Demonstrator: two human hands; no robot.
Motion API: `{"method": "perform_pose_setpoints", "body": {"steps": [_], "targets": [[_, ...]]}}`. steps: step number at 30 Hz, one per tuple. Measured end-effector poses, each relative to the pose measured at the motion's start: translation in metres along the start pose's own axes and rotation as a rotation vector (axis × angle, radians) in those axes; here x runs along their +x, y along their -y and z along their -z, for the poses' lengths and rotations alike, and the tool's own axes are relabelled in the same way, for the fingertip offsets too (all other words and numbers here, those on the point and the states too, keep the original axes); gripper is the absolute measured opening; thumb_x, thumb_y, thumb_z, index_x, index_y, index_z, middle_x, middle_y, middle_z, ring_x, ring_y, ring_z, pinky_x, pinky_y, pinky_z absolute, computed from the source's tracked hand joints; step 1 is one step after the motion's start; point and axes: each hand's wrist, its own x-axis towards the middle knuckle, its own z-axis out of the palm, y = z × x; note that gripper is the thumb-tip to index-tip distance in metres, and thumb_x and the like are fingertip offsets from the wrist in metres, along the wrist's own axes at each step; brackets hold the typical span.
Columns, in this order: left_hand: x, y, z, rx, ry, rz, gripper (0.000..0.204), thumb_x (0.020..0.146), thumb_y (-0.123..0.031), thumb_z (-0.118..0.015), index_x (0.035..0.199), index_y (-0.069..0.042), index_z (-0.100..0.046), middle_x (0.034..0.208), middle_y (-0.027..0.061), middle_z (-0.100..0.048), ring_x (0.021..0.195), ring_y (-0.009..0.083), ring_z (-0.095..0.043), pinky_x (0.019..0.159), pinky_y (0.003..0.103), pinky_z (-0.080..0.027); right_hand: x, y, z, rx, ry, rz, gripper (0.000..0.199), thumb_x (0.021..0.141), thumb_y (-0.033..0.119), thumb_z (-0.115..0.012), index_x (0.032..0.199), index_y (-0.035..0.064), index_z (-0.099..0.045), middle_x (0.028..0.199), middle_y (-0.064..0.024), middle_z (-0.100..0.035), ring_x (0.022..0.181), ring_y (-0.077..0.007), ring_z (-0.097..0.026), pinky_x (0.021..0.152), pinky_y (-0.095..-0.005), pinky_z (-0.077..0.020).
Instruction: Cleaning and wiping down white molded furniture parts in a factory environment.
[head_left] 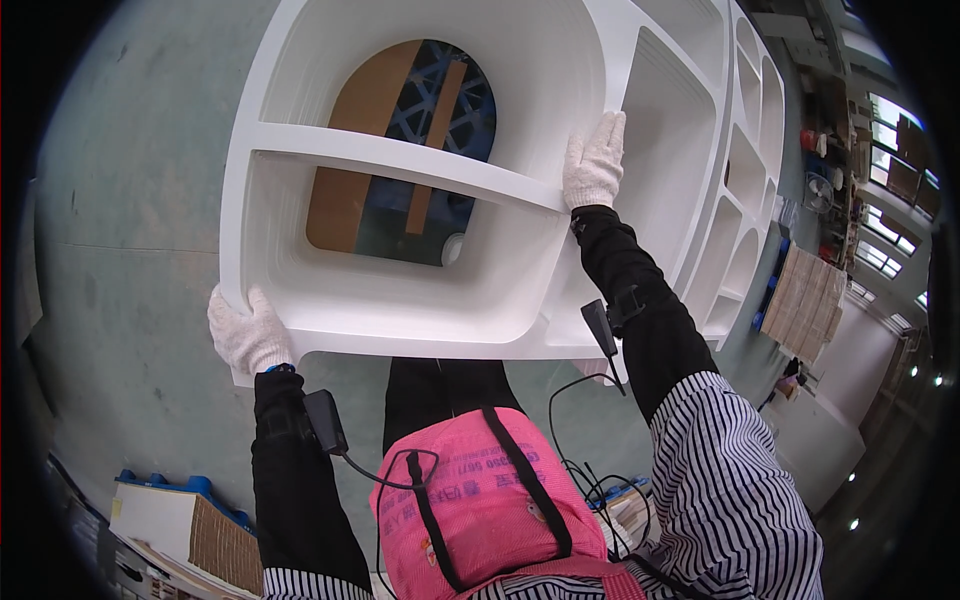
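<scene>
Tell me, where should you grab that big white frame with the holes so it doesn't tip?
Probably best by two of its thick edges, spread wide apart. The big white frame is broad and flat, so one hand alone would likely let it swing. Here the left hand wraps the near corner from below, and the right hand presses on the upright divider further along.

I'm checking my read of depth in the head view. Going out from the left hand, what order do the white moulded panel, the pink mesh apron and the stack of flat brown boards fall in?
1. White moulded panel: the left hand grips its lower-left corner.
2. Pink mesh apron: below, to the right, at the person's front.
3. Stack of flat brown boards: far right, on the floor.
</scene>
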Motion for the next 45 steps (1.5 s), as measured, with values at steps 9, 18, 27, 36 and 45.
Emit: {"method": "perform_pose_setpoints", "body": {"steps": [9, 18, 27, 36, 45], "targets": [[0.001, 0.005, -0.010, -0.005, -0.046, -0.034, 0.051, 0.086, -0.031, -0.070, 0.129, -0.006, -0.059, 0.123, 0.0154, -0.066, 0.115, 0.0341, -0.063, 0.099, 0.043, -0.049, -0.156, 0.018, 0.027, 0.177, 0.157, -0.307, 0.084, 0.093, 0.018, -0.059, 0.156, -0.0045, -0.009, 0.156, -0.0334, -0.025, 0.136, -0.0491, -0.043, 0.114, -0.0457, -0.0387], [-0.001, 0.006, -0.013, 0.046, 0.025, -0.012, 0.057, 0.092, -0.040, -0.063, 0.136, -0.005, -0.055, 0.131, 0.0166, -0.064, 0.120, 0.0337, -0.062, 0.101, 0.042, -0.048, -0.283, 0.021, 0.053, 0.112, 0.336, -0.243, 0.097, 0.088, 0.036, -0.063, 0.153, -0.0137, -0.011, 0.155, -0.0361, -0.024, 0.133, -0.0497, -0.042, 0.113, -0.0513, -0.0347], [-0.013, -0.001, -0.011, -0.154, 0.093, 0.071, 0.058, 0.092, -0.042, -0.061, 0.139, -0.008, -0.053, 0.132, 0.0136, -0.063, 0.117, 0.0321, -0.064, 0.098, 0.042, -0.049, -0.298, -0.088, 0.077, 0.053, 0.256, 0.100, 0.084, 0.084, 0.037, -0.063, 0.146, -0.0134, -0.035, 0.156, -0.0294, -0.029, 0.144, -0.0473, -0.030, 0.121, -0.0514, -0.0245], [-0.009, -0.002, -0.009, -0.178, 0.122, -0.012, 0.063, 0.093, -0.042, -0.059, 0.139, -0.001, -0.051, 0.131, 0.0174, -0.063, 0.115, 0.0336, -0.064, 0.098, 0.041, -0.049, -0.363, -0.219, 0.082, -0.256, -0.035, -0.683, 0.070, 0.099, 0.032, -0.049, 0.151, -0.0099, -0.028, 0.159, -0.0279, -0.026, 0.147, -0.0440, -0.025, 0.124, -0.0486, -0.0187], [-0.053, -0.003, -0.014, 0.175, -0.144, -0.842, 0.068, 0.094, -0.042, -0.063, 0.145, -0.001, -0.045, 0.146, 0.0188, -0.051, 0.137, 0.0350, -0.046, 0.118, 0.046, -0.032, -0.416, -0.257, 0.125, 0.016, 0.217, -1.325, 0.072, 0.097, 0.044, -0.055, 0.149, -0.0015, -0.038, 0.140, -0.0263, -0.055, 0.129, -0.0409, -0.054, 0.108, -0.0450, -0.0428]]}}
